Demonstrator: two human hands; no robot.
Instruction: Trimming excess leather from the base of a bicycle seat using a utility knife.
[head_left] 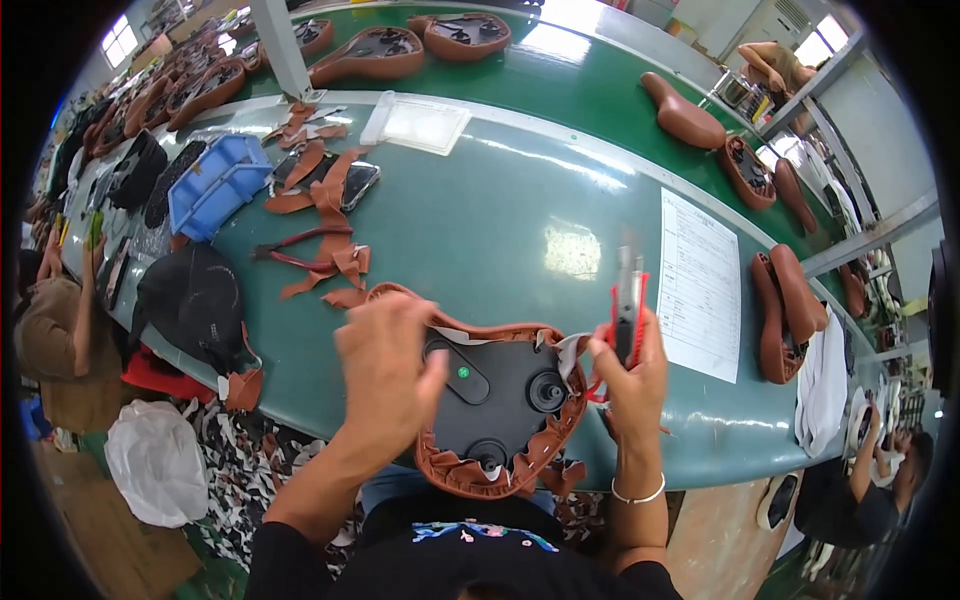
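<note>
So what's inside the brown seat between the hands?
The brown seat shows a dark plate with two round fittings and a green dot; the plate hides whatever's underneath.

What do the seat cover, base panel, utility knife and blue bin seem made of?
Seat cover: perhaps leather or vinyl, soft sheen; thin folded edges.
Base panel: probably matte plastic; evenly dark surface.
Utility knife: apparently metal and red plastic; grey sheen, tip blurred.
Blue bin: likely smooth plastic; uniform colour.

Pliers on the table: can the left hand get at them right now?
Probably yes: the left hand looks empty, and the pliers lie nearby, with only loose brown scraps at their handles.
</note>
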